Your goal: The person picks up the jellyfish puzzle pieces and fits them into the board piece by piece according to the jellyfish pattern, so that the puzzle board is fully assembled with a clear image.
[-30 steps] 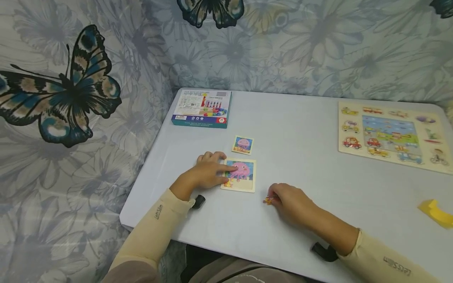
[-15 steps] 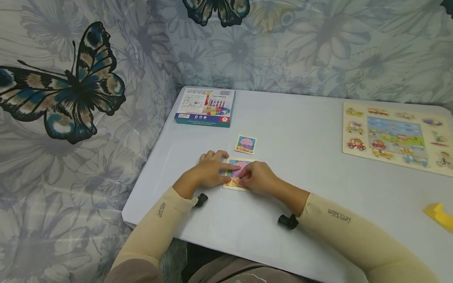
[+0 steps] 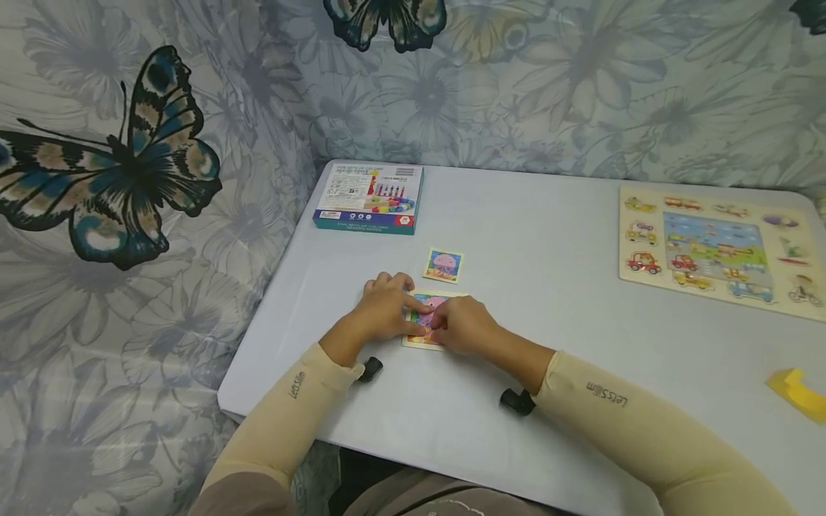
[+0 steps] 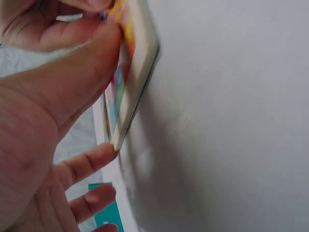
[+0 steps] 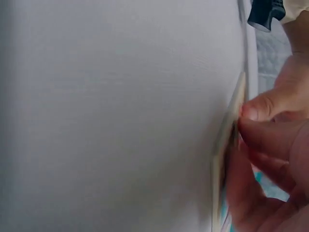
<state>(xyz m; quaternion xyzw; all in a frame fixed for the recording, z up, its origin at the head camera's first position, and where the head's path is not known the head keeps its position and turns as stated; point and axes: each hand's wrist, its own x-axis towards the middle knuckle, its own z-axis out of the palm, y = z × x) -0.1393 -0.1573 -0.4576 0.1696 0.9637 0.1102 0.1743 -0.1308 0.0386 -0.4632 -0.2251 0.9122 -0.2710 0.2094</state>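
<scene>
My left hand (image 3: 381, 309) rests on a small wooden jigsaw board (image 3: 419, 344) with a pink octopus picture, its thumb and index finger stretched over the left part. From the right, my right hand (image 3: 466, 326) reaches onto the same board, thumb and fingers bent together over its lower middle. They pinch a small puzzle piece there, mostly hidden by the fingers. In the left wrist view, the left thumb (image 4: 96, 58) lies against the board's picture face. The right wrist view shows the board edge-on, with fingertips of both hands close together. Behind the board lies a small octopus picture card (image 3: 443, 266).
A flat game box (image 3: 368, 197) sits at the table's back left. To the right lies a wooden vehicle puzzle board (image 3: 716, 294), with a yellow curved piece (image 3: 796, 394) nearer the front. The white table (image 3: 548, 236) meets patterned walls at the back and left.
My right hand has moved left, from beside the board onto it, bringing a small orange puzzle piece along. My left hand stays on the board.
</scene>
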